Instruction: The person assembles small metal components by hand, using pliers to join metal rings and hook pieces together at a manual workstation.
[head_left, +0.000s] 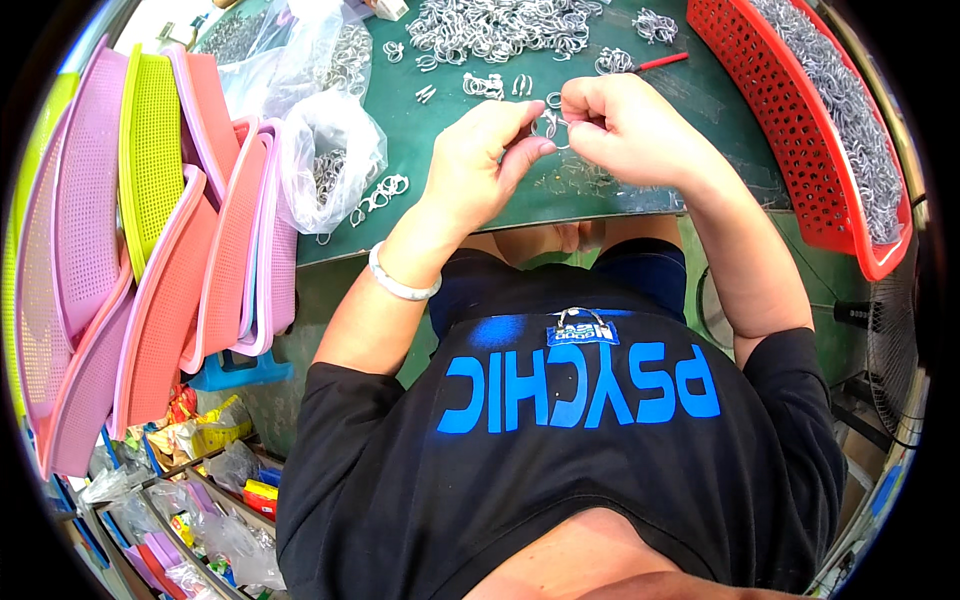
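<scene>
Rings point(547, 124), small and grey, held between both hands above the near part of a green table point(715, 100). Left hand point(480, 160) pinches them between thumb and forefinger tips; right hand point(625, 125) has its fingers curled in, thumb and forefinger closed on a grey end, grip partly hidden. Far side: big heap of similar rings point(500, 30), slim red stick point(665, 61) to its right. Right: red basket point(800, 140) filled with more. Left: clear bag point(358, 165), part full, beside stacked coloured baskets point(165, 310).

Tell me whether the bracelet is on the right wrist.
No, the pale bracelet circles the left wrist, below the left hand.
</scene>
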